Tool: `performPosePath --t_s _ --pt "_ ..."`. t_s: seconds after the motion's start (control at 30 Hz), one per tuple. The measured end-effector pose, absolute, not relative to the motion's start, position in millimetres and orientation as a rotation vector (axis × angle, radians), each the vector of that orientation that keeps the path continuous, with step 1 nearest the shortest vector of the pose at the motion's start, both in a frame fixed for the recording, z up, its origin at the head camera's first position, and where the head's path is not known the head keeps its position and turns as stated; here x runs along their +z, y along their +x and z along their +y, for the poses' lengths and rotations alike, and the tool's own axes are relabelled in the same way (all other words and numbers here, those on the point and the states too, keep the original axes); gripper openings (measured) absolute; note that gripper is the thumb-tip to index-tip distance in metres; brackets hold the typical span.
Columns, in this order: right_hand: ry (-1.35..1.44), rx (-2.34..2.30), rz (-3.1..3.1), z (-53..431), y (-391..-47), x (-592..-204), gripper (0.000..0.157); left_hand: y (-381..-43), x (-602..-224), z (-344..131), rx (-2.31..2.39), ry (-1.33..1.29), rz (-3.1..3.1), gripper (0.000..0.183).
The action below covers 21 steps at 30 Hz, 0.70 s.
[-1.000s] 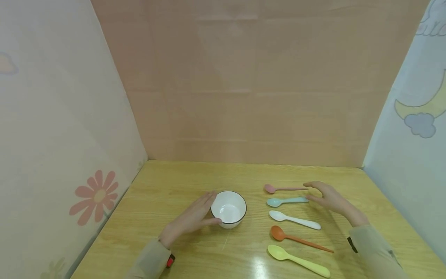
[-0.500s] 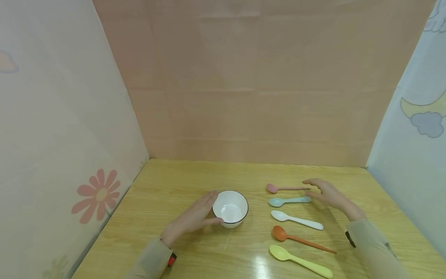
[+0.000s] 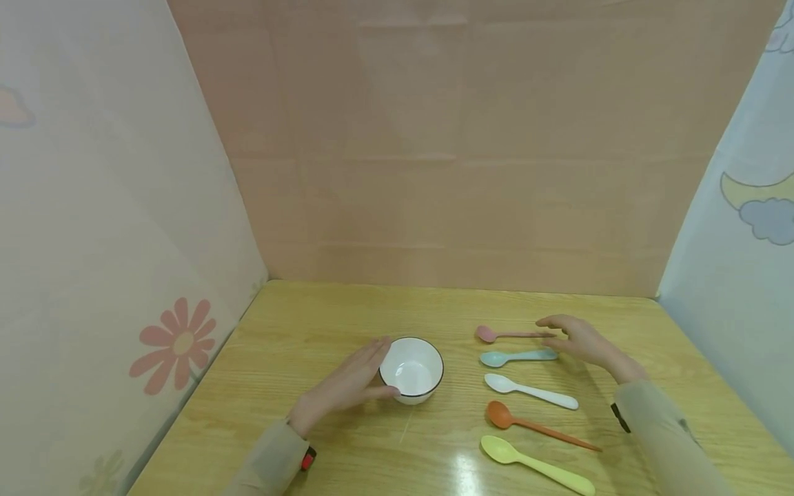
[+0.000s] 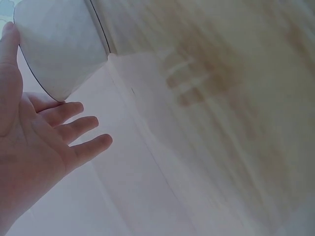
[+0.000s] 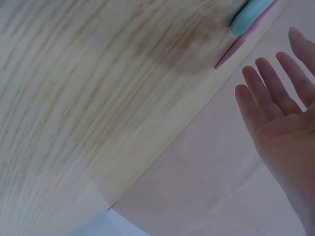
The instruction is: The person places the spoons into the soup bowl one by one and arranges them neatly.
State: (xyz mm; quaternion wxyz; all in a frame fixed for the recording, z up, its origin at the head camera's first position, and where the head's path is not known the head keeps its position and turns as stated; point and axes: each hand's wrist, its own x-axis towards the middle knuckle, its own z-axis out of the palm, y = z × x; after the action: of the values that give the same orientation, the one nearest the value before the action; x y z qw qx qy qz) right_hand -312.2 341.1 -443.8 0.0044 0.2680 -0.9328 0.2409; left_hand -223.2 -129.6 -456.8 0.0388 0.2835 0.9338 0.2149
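Note:
A white bowl (image 3: 411, 370) with a dark rim stands upright on the table. My left hand (image 3: 344, 389) holds its left side, thumb at the near rim and fingers at the far rim; in the left wrist view several fingers (image 4: 81, 128) spread off the bowl (image 4: 61, 44). Over the handle end of the pink spoon (image 3: 486, 335) hovers my right hand (image 3: 579, 341), fingers apart with nothing between them. Just nearer lies a light blue spoon (image 3: 496, 359), its handle tip close below the right thumb. The right wrist view shows the palm (image 5: 290, 132) above both handles.
Nearer along the same column lie a white spoon (image 3: 533, 391), an orange spoon (image 3: 500, 415) and a yellow spoon (image 3: 540, 468), handles pointing right. The wooden table (image 3: 329, 310) meets a tan backdrop (image 3: 403, 172) behind and pale cloth walls (image 3: 124, 207) at the sides.
My right hand has shifted slightly left and away from me, toward the pink spoon's handle end. The left hand stays at the bowl. The whole view has drifted a little.

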Motion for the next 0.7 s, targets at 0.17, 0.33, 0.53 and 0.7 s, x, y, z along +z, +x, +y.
performPosePath --t_s 0.17,0.33,0.53,0.7 --pt "0.847 0.770 -2.941 339.6 -317.4 -446.3 0.040 -222.9 -455.8 -129.3 0.656 0.874 2.870 0.094" --pt "0.863 0.772 -2.945 338.8 -322.7 -448.8 0.039 -223.5 -456.9 -129.6 0.652 0.876 2.873 0.095" --pt "0.873 0.775 -2.956 337.6 -328.0 -448.3 0.035 -224.4 -458.3 -130.6 0.653 0.874 2.872 0.094" --pt "0.882 0.808 -2.984 340.3 -332.1 -451.7 0.034 -224.6 -459.1 -130.9 0.635 0.886 2.879 0.093"
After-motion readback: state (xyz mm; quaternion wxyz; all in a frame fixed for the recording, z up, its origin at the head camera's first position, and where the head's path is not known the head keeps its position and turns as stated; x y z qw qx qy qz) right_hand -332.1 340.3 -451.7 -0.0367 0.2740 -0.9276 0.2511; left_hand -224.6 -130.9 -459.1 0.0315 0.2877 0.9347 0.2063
